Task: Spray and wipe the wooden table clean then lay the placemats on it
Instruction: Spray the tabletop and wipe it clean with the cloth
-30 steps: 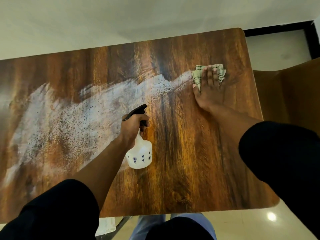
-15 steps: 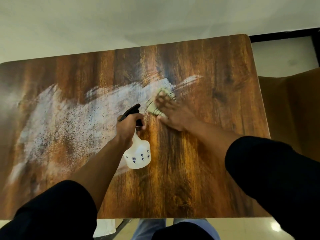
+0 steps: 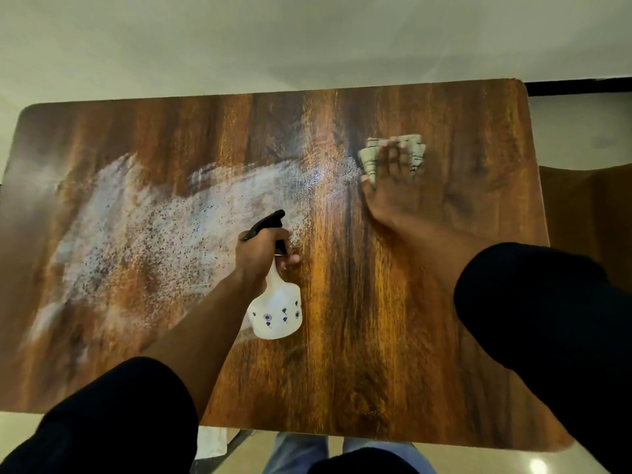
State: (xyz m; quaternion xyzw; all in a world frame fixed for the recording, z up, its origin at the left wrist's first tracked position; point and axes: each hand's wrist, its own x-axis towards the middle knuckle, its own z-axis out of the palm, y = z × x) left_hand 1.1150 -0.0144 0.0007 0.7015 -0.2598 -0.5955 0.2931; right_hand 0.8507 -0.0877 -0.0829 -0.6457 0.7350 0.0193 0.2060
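The left hand (image 3: 261,249) grips the neck of a white spray bottle (image 3: 277,311) with small dark flower prints, its fingers curled round the black trigger head; the bottle stands near the middle of the wooden tabletop (image 3: 376,336). The right hand (image 3: 391,186) lies flat on a pale checked cloth (image 3: 371,155), fingers straight and a little spread, pressing it to the wood toward the far right part of the tabletop — blurred in the frame. A whitish speckled film of spray (image 3: 143,234) covers the left and middle of the surface, reaching up to the cloth; both arms wear dark sleeves (image 3: 547,319).
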